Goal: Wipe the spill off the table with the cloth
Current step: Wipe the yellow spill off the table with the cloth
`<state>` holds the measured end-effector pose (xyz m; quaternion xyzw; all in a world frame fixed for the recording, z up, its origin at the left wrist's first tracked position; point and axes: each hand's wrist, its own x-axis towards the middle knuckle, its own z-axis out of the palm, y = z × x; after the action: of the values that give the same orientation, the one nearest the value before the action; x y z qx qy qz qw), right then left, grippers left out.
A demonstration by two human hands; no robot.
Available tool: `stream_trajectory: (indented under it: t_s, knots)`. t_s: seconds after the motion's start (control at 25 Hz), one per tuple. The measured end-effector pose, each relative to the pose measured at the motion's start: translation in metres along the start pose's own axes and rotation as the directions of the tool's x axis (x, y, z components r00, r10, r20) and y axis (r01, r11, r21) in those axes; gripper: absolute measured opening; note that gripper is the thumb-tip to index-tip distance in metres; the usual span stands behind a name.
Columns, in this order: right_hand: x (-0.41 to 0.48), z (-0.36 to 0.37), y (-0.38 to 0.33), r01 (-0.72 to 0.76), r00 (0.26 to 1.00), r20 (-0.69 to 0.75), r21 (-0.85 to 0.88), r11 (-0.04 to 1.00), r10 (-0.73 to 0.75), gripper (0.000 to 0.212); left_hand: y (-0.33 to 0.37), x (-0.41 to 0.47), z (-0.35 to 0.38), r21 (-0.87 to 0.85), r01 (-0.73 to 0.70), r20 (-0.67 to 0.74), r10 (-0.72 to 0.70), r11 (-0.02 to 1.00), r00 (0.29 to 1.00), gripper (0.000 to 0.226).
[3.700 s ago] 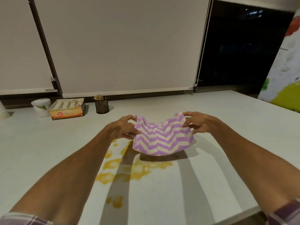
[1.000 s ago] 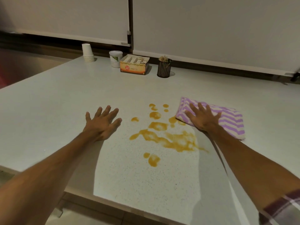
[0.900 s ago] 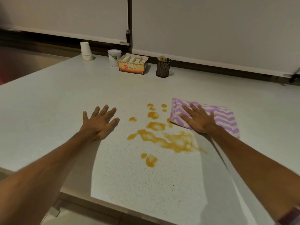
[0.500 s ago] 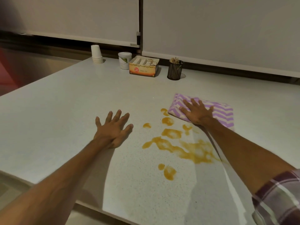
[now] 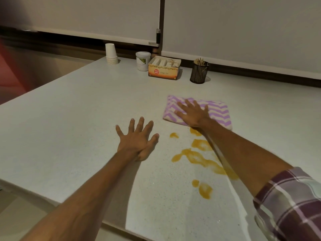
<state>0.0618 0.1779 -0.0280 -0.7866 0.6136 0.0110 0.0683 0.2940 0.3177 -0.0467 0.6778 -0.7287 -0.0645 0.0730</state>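
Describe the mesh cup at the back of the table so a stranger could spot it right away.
Look along the far edge of the pale speckled table, below the blinds. The black wire-mesh cup stands rightmost in the row, beside the orange tea box; it alone is dark, see-through and holds wooden sticks.

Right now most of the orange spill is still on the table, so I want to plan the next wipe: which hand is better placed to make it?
Right. The right hand lies flat on the striped cloth, just beyond the spill. The left hand rests bare on the table.
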Motion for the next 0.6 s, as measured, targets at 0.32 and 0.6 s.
stream_trajectory:
  t_s: [0.32,0.6]
  knots:
    - [-0.010,0.003,-0.029,0.008,1.000,-0.007,0.025,1.000,-0.008,0.066,-0.001,0.001,0.002,-0.019,0.007,-0.003,-0.007,1.000,1.000,0.072]
    - [-0.100,0.040,-0.079,0.122,0.986,-0.125,0.055,0.991,-0.114,0.071,-0.005,0.001,-0.005,-0.408,0.059,-0.147,-0.130,0.911,0.981,0.086]
